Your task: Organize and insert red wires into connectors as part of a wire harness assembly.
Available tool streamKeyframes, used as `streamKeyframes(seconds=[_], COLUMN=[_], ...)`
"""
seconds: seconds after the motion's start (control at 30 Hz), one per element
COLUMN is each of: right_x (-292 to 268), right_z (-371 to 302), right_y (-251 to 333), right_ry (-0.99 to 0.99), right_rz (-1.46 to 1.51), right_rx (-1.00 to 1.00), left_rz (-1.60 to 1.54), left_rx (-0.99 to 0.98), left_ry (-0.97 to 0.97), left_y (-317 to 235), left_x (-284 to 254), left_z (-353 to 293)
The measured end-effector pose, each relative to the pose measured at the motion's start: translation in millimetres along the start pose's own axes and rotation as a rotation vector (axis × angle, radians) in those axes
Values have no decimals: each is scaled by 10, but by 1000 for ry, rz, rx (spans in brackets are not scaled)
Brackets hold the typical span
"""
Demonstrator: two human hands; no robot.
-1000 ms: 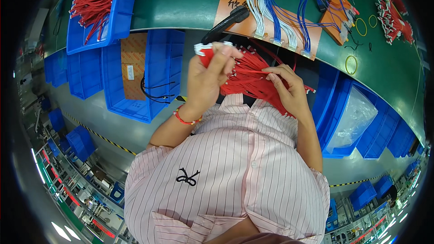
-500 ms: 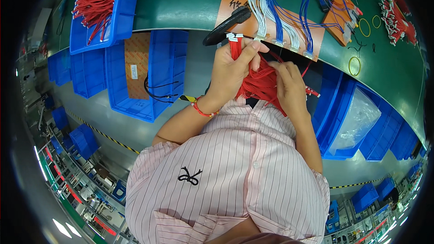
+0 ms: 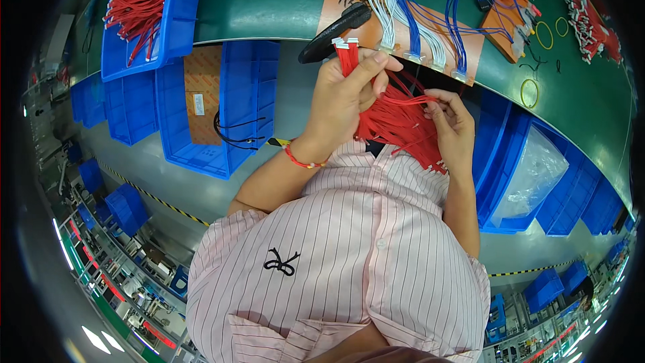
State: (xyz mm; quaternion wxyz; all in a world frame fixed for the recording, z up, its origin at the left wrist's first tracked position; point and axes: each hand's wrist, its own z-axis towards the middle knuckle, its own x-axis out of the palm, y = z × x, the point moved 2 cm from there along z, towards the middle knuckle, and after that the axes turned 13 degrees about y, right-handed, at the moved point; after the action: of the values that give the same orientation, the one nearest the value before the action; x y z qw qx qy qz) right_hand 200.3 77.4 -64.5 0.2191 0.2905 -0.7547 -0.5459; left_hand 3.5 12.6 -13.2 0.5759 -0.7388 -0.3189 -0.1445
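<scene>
Shirt: a pink striped shirt filled the lower middle of the view, nearest the camera.
Left hand: the left hand was raised above the chest, its fingers clamped together around a bundle of red wires just below the white connectors at the top end (a red band sat on that wrist).
Right hand: the right hand held the same bundle at its right side, fingertips pinched shut on a few strands.
Red wires: the bundle hung between the two hands, in front of the table's near edge, its loose ends fanning down against the shirt.
Bins below: empty blue bins sat under the table to the left, one with a brown card in it; more blue bins stood to the right, one holding a clear bag.
Table: a green table ran across the top.
Near edge: a black tool lay at the table's near edge, just beyond the connectors.
Middle: white and blue wire harnesses were draped over an orange board.
Left end: a blue bin of red wires rested there.
Right end: yellow rings lay well apart from the hands.
</scene>
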Motion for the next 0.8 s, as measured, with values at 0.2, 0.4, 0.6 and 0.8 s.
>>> streamKeyframes(seconds=[0.2, 0.4, 0.6, 0.8], right_x=[-10, -22, -113, -79], right_z=[-85, -105, -147, -128], right_y=[102, 125, 57, 68], right_ry=[-18, 14, 203, 225], right_rz=[-578, -488, 320, 929], right_rx=[-181, -92, 103, -85], left_rz=[164, 435, 350, 303], left_rx=[-217, -262, -353, -323], left_ry=[132, 187, 220, 155], left_y=[-141, -44, 117, 111], left_x=[-103, -182, -163, -200], left_z=[-190, -366, -389, -382])
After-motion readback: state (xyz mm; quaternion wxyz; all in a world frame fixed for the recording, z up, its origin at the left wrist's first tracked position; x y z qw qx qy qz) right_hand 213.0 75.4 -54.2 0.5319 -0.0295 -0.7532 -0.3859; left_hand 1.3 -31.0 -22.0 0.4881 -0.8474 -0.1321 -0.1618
